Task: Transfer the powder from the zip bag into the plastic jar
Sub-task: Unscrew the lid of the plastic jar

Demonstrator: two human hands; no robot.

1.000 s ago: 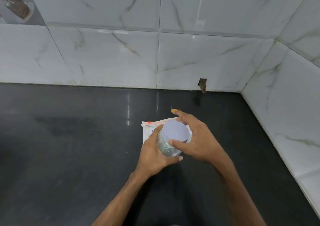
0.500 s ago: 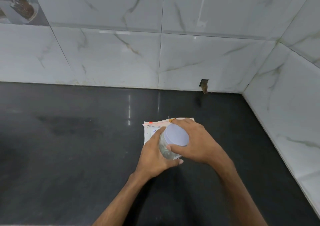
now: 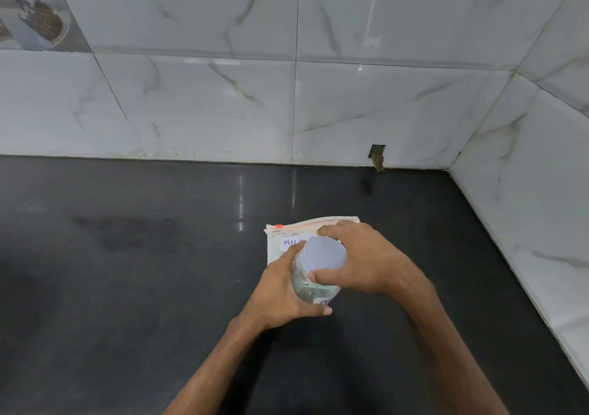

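Counter [image 3: 127, 287] black, marble-tiled corner | left hand [image 3: 280, 296] grips jar [image 3: 310, 287] | right hand [image 3: 366, 258] clasps lid [image 3: 323, 252]

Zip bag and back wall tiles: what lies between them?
Nothing: between the zip bag and the wall tiles, the head view shows only bare black countertop.

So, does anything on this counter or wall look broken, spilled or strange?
No spill shows. One oddity: a small square hole cut in the white marble-look wall tile, right above the black polished counter, with brownish stuff hanging from it.
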